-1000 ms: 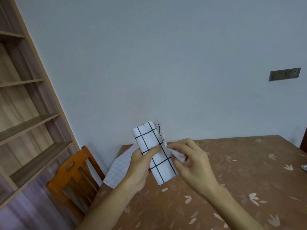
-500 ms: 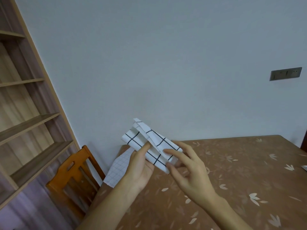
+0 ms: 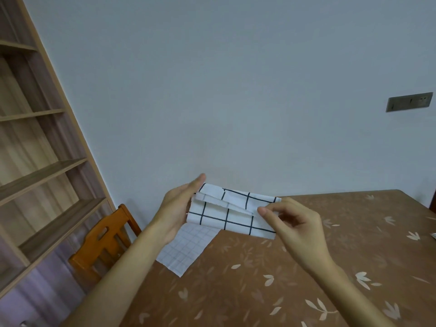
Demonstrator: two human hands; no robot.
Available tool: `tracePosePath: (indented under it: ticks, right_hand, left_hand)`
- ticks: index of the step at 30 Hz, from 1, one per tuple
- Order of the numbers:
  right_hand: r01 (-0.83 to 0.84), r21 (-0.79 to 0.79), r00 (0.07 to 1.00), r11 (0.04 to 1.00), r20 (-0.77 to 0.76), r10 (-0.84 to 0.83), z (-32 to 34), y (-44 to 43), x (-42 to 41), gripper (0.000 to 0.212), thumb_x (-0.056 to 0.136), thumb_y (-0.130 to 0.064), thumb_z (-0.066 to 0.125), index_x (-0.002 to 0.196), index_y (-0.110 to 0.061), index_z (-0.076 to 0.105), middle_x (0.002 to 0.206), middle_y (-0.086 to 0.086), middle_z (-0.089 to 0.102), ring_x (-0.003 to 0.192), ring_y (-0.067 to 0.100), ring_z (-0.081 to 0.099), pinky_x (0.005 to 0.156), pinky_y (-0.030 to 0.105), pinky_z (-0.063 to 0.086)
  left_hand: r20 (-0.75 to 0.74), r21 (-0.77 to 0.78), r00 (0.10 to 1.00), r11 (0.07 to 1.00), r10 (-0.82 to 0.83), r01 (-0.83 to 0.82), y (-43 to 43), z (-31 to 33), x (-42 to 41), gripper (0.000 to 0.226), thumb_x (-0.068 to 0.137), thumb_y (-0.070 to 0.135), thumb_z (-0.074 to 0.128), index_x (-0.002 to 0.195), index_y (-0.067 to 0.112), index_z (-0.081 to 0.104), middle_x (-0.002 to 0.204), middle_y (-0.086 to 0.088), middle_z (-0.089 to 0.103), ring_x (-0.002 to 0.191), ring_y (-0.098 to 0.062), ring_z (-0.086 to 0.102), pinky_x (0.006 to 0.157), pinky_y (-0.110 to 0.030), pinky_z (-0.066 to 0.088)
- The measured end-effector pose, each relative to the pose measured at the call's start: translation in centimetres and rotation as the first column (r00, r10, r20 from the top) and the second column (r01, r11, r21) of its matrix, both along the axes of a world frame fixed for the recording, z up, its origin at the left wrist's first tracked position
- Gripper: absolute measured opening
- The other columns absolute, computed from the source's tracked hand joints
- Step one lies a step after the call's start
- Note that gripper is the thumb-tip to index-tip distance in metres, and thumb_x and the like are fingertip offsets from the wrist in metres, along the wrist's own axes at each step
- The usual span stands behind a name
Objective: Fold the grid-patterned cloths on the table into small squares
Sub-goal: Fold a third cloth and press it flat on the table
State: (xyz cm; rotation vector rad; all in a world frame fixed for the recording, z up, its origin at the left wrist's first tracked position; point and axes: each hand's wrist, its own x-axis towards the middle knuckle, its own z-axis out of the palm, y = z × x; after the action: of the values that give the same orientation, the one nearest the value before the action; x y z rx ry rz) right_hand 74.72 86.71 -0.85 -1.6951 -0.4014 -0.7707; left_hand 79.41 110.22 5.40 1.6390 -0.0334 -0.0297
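Note:
A white cloth with a bold black grid [image 3: 232, 212] is held in the air above the table's far left corner, folded into a layered strip lying roughly level. My left hand [image 3: 178, 208] supports its left end with the fingers stretched along it. My right hand [image 3: 293, 223] pinches its right end between thumb and fingers. Below it, a second white cloth with a fine grey grid [image 3: 186, 249] lies flat on the table [image 3: 295, 279], its corner hanging over the left edge; its upper part is hidden behind the held cloth.
The table has a brown leaf-patterned cover. An orange wooden chair [image 3: 103, 241] stands by the table's left corner. A wooden shelf unit [image 3: 35, 149] fills the left side. A white object [image 3: 433, 235] peeks in at the right edge. A wall socket plate [image 3: 410, 102] sits on the back wall.
The bold-grid cloth has turned from upright to nearly level and spread wider between my hands. My left hand went to its left end, my right hand to its right end.

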Motion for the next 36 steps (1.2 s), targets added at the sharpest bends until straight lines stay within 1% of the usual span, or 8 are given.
tracePosePath:
  ticks: [3, 8, 14, 20, 23, 28, 32, 36]
  right_hand:
    - [-0.001, 0.021, 0.999, 1.0, -0.042, 0.002, 0.2, -0.3, 0.2, 0.008, 0.082, -0.015, 0.08, 0.077, -0.02, 0.075, 0.074, -0.009, 0.069, 0.062, 0.007, 0.056, 0.061, 0.012, 0.04]
    - [-0.003, 0.252, 0.985, 0.968, -0.165, 0.046, 0.3, -0.6, 0.7, 0.012, 0.081, -0.011, 0.08, 0.082, -0.019, 0.072, 0.061, -0.012, 0.052, 0.055, 0.005, 0.041, 0.054, 0.015, 0.037]
    - [-0.001, 0.519, 0.961, 0.855, -0.235, 0.144, 0.7, -0.7, 1.1, 0.032, 0.08, -0.002, 0.079, 0.103, -0.019, 0.064, 0.066, 0.002, 0.061, 0.063, 0.014, 0.062, 0.056, 0.022, 0.054]
    - [-0.014, 0.483, 0.958, 0.876, -0.244, 0.15, 0.6, -0.9, 1.5, 0.032, 0.083, -0.005, 0.077, 0.11, -0.021, 0.07, 0.06, -0.004, 0.048, 0.06, 0.01, 0.052, 0.062, 0.018, 0.049]
    - [-0.056, 0.351, 0.961, 0.935, -0.235, 0.145, 1.4, -1.2, 1.5, 0.03, 0.085, 0.0, 0.073, 0.109, -0.018, 0.069, 0.06, -0.012, 0.064, 0.061, 0.001, 0.061, 0.063, 0.012, 0.049]
    - [-0.233, 0.164, 0.933, 0.959, -0.241, 0.268, 3.4, -1.1, 1.7, 0.038, 0.083, -0.004, 0.077, 0.114, -0.023, 0.068, 0.085, 0.006, 0.076, 0.082, 0.016, 0.073, 0.073, 0.024, 0.057]
    - [-0.235, 0.272, 0.926, 0.933, -0.228, 0.3, 4.1, -0.7, 1.9, 0.045, 0.08, -0.016, 0.08, 0.121, -0.027, 0.064, 0.093, 0.003, 0.077, 0.088, 0.019, 0.075, 0.077, 0.032, 0.061]
    - [-0.142, 0.329, 0.861, 0.934, -0.425, 0.28, 2.5, -0.6, 1.8, 0.081, 0.068, -0.043, 0.086, 0.138, -0.034, 0.047, 0.117, -0.004, 0.07, 0.102, 0.013, 0.072, 0.091, 0.039, 0.058]
  left_hand:
    - [0.069, 0.066, 0.998, 0.998, 0.012, -0.017, 0.4, -0.1, 0.1, 0.021, 0.085, 0.023, 0.077, 0.103, 0.012, 0.076, 0.099, -0.01, 0.079, 0.096, -0.029, 0.074, 0.085, -0.039, 0.059]
    - [0.175, 0.07, 0.985, 0.998, -0.008, -0.004, 1.0, -0.8, 0.1, 0.022, 0.082, 0.003, 0.078, 0.103, 0.006, 0.072, 0.078, -0.004, 0.078, 0.066, -0.011, 0.07, 0.055, -0.016, 0.052]
    - [0.224, 0.111, 0.974, 0.994, -0.028, 0.003, 1.0, -1.2, -0.1, 0.027, 0.079, 0.001, 0.08, 0.103, 0.012, 0.073, 0.091, -0.011, 0.079, 0.084, -0.024, 0.076, 0.072, -0.029, 0.062]
    - [0.251, 0.159, 0.964, 0.986, -0.092, 0.053, 1.4, -1.2, -0.3, 0.031, 0.081, -0.001, 0.078, 0.108, 0.014, 0.072, 0.099, -0.009, 0.079, 0.093, -0.029, 0.075, 0.081, -0.033, 0.062]
    - [0.234, 0.347, 0.944, 0.927, -0.234, 0.144, 1.7, -0.5, -0.2, 0.03, 0.082, 0.01, 0.08, 0.11, 0.02, 0.072, 0.105, -0.002, 0.077, 0.096, -0.02, 0.075, 0.091, -0.036, 0.059]
    - [0.143, 0.584, 0.904, 0.772, -0.403, 0.252, -0.2, -0.3, -0.8, 0.032, 0.079, 0.036, 0.083, 0.108, 0.027, 0.075, 0.104, 0.006, 0.077, 0.093, -0.014, 0.075, 0.094, -0.038, 0.058]
    - [0.23, 0.461, 0.903, 0.858, -0.363, 0.228, -2.0, -1.7, -1.0, 0.017, 0.085, 0.022, 0.079, 0.099, 0.013, 0.078, 0.095, -0.006, 0.079, 0.09, -0.029, 0.075, 0.088, -0.05, 0.059]
    - [0.297, 0.252, 0.939, 0.963, -0.172, 0.096, -3.2, -3.2, -1.2, 0.012, 0.084, 0.017, 0.079, 0.094, 0.01, 0.078, 0.089, -0.01, 0.078, 0.086, -0.03, 0.076, 0.084, -0.052, 0.06]
